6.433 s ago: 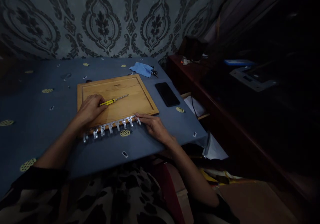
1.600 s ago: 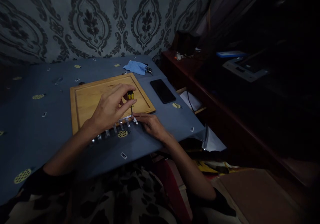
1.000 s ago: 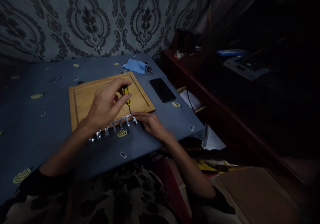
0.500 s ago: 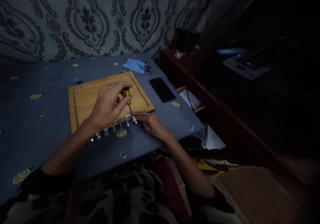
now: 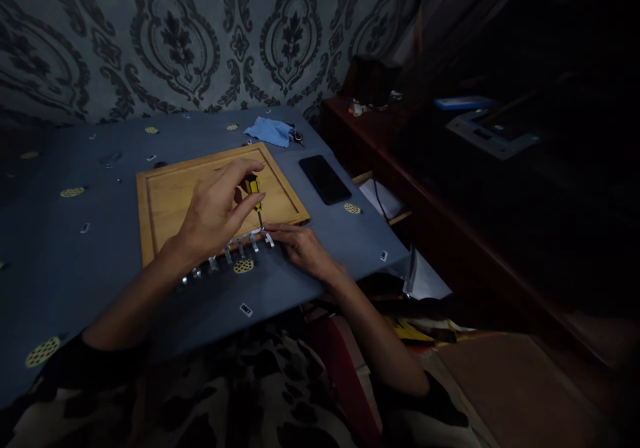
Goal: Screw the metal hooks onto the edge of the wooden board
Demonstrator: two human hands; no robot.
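Yellow-and-black screwdriver [image 5: 255, 187], one: gripped between thumb and fingers of the left hand [image 5: 215, 208], shaft near upright below the fingers, tip at the end of the metal hook strip [image 5: 254, 243] nearest the right hand.

Right hand [image 5: 303, 245]: fingers extended, fingertips beside the screwdriver tip at that same end; whether they pinch the strip or only press it, cannot tell.

Hook strip, silvery: along the near edge of the board, between the two hands, hooks pointing towards the wearer; some part hidden behind the left hand.

Change noted: screwdriver earlier lay slantwise over the board in the left hand; now stood up on the strip. Judged meaning: tool engaged at this one point, with the right hand steadying.

Wooden board [image 5: 173, 191], framed: under and beyond the left hand.

Black phone [image 5: 325, 179]: beyond the right hand, apart from the board.

Blue cloth [image 5: 269, 131]: farther beyond both hands, dark small item [image 5: 297, 136] beside it.

Patterned wall covering [image 5: 177, 41]: farthest off.
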